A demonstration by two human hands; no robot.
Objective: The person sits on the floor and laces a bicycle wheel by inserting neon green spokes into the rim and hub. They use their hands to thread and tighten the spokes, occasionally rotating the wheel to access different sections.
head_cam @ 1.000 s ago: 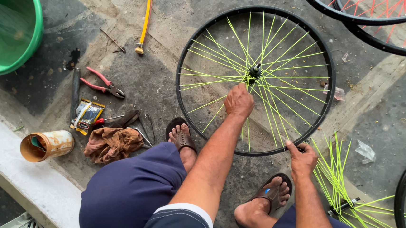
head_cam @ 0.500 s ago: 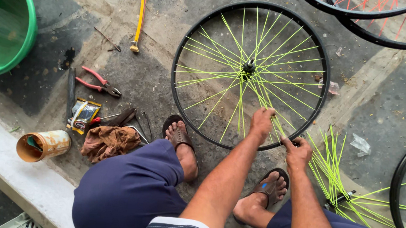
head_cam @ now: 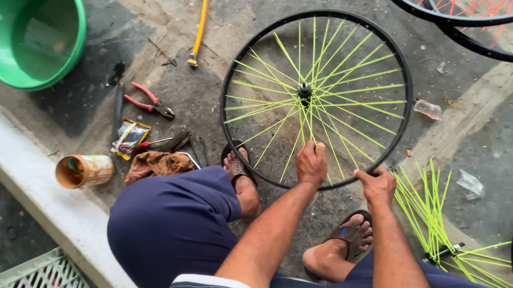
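A black bicycle rim with bright green spokes and a hub lies flat on the concrete in front of my feet. My left hand is closed around a few spokes just inside the near edge of the rim. Beside it, my right hand grips the near right edge of the rim, thumb pointing left. My sandalled feet rest against the wheel's near side.
Loose green spokes lie right of my right hand. Red pliers, a rag, small tools, a rusty can and a green basin sit left. More wheels lie at the top and right edges.
My left hand has drawn back from just below the hub to the near edge of the rim. My right hand has stayed on the rim.
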